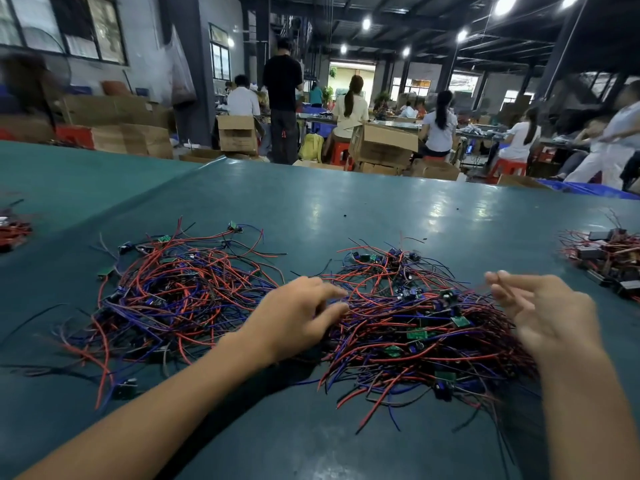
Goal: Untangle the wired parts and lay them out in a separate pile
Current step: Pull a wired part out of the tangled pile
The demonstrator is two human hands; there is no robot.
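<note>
Two heaps of red, blue and black wires with small green circuit boards lie on the green table [311, 209]. The left heap [173, 292] spreads wide and loose. The right heap [408, 327] is denser. My left hand [298, 317] lies palm down at the left edge of the right heap, its fingertips touching the wires there. My right hand [540, 306] hovers above the right side of that heap, blurred, fingers loosely spread with nothing clearly held.
A further pile of wired black parts [609, 258] sits at the right table edge, and a small one [10, 230] at the far left. Beyond the table, several people work on red stools among cardboard boxes [384, 143].
</note>
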